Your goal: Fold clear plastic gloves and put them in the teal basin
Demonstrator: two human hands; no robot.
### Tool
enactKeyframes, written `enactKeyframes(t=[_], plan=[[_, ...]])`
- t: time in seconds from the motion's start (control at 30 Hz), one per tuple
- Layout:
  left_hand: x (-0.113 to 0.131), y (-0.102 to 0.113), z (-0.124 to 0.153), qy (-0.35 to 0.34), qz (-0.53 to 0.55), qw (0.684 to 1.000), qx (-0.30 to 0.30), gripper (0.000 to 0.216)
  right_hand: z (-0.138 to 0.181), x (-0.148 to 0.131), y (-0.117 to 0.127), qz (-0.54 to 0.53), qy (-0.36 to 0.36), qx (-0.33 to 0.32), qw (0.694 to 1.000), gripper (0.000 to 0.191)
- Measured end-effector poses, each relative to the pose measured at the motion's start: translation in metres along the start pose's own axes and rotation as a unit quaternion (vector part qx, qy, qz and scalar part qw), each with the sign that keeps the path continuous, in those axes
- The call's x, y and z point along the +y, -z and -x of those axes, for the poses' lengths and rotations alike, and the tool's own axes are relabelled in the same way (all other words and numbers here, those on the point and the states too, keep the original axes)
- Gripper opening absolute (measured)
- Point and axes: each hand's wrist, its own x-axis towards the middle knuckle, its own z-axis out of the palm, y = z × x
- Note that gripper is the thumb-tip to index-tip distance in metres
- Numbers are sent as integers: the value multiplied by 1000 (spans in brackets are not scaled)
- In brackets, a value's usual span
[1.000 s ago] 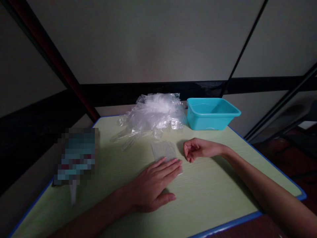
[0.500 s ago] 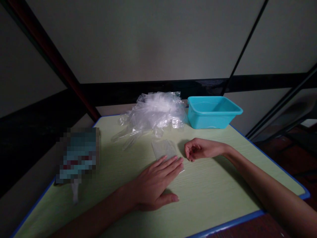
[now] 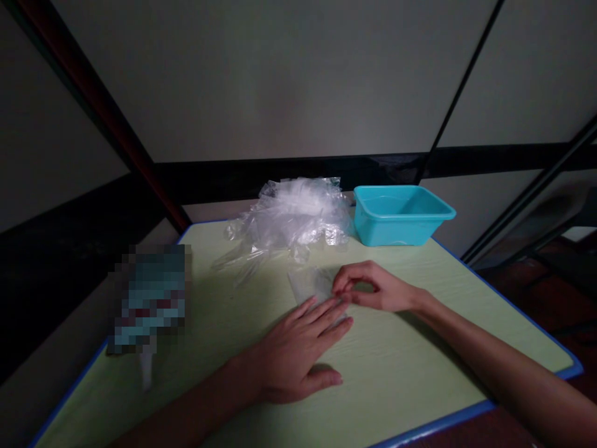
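A small flat clear plastic piece (image 3: 308,283) lies on the pale green table (image 3: 410,367). My left hand (image 3: 298,348) rests palm down with fingers stretched out, its fingertips pressing on the near end of that piece. My right hand (image 3: 373,287) sits at the piece's right edge, thumb and fingers pinched together on the edge. A heap of crumpled clear plastic gloves (image 3: 289,218) lies behind, at the table's back.
A turquoise plastic tub (image 3: 401,214) stands at the back right of the table. A blurred-out box (image 3: 152,297) sits at the left edge, with a small white strip (image 3: 147,370) below it. The table has a blue rim; dark floor lies to the right.
My right hand has moved left from a loose curl on the table to the plastic piece and now pinches its right edge. My left hand has stayed pressed flat.
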Motion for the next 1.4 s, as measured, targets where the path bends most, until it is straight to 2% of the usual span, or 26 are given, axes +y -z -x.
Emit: enactKeyframes(t=[0.07,0.13,0.27,0.37,0.47,0.67,1.1,1.27,1.4], plan=[[2,1,0,3,9,1000,14,58,-3,-9,-16,63,94,-50,992,28],[5,3,-1,8,20,1000,23,47,-8,-14,-31,101,149,-116,977,44],[8,2,0,22,16,999,25,33,-19,-9,-42,155,176,-165,958,62],[6,0,1,36,8,999,34,44,-28,2,-36,170,184,-188,950,63],[4,-1,1,31,3,999,20,59,-37,11,-30,190,183,-202,943,63],[3,-2,1,13,16,1000,10,68,-52,19,-23,221,169,-227,933,54],[2,-2,1,9,25,1000,-4,70,-76,27,-14,310,96,-237,916,55],[3,-1,-1,0,13,1000,-19,73,-82,33,-13,328,100,-223,913,56],[5,-2,0,-7,33,999,-4,71,-82,34,-14,340,105,-207,911,57]])
